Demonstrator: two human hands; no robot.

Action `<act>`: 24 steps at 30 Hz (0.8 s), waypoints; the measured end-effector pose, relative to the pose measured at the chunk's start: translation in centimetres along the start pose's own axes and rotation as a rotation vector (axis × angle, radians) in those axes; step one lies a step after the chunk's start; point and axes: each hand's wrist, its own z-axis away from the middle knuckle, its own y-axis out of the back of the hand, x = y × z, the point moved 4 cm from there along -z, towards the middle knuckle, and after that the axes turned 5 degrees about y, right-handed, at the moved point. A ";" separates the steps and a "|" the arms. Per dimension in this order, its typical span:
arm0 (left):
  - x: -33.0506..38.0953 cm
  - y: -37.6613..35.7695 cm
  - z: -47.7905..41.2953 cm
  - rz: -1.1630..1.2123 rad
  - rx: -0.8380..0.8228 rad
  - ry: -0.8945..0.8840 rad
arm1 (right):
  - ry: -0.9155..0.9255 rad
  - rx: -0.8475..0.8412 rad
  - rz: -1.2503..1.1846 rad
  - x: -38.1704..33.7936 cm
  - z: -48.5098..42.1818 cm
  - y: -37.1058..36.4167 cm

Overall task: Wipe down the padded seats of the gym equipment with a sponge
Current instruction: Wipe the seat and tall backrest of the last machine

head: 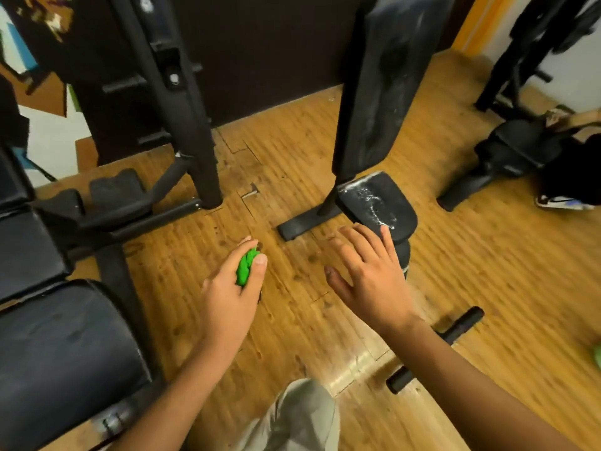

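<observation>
**Sponge in your left hand, off the pads**

Your left hand [232, 288] hangs over the wooden floor [487, 288] near the middle of the view. Its fingers [240, 247] are curled tight round the green sponge [246, 267]. The sponge is squeezed into a wad and shows only between your thumb and forefinger. It touches no pad.

Your right hand [374, 275] is just to the right of it, palm down. Its fingers [387, 242] are straight and spread, holding nothing. Their tips reach the near edge of the small black seat pad [377, 200]; whether they touch it cannot be told.

White streaks run across the top of that seat pad. From its far edge the backrest pad [387, 86] rises upright, with dull whitish smears down its face.

At the near left lies a long black bench pad [65, 353], with another section [22, 252] beyond it. Farther off on the left stands a black machine frame [185, 125] on the floor.

Below your right wrist a black roller bar [461, 323] sticks out to the right. Your grey trouser leg [302, 415] shows at the bottom edge.

At the far right another black machine [514, 148] sits on the floor. A shoe [562, 201] belonging to someone else is just beside it.
</observation>
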 end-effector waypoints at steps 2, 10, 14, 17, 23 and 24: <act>1.0 -2.4 -1.1 0.013 -0.014 0.000 | 0.003 -0.008 0.007 2.4 -0.3 0.2; 5.1 -9.7 -7.0 0.041 -0.009 -0.005 | -0.032 -0.053 0.036 11.6 -3.4 -0.3; 7.3 -13.4 -9.2 0.029 0.007 -0.004 | -0.050 -0.059 0.016 16.2 -4.4 -0.6; 8.8 -16.5 -10.1 0.010 0.054 -0.012 | -0.034 -0.035 0.008 20.1 -4.6 -0.7; 12.0 -24.2 -10.5 0.045 0.231 0.041 | 0.049 -0.067 -0.008 29.5 -4.3 -0.9; 12.6 -25.3 -10.6 0.047 0.276 0.054 | 0.064 -0.076 -0.004 30.9 -4.1 -0.8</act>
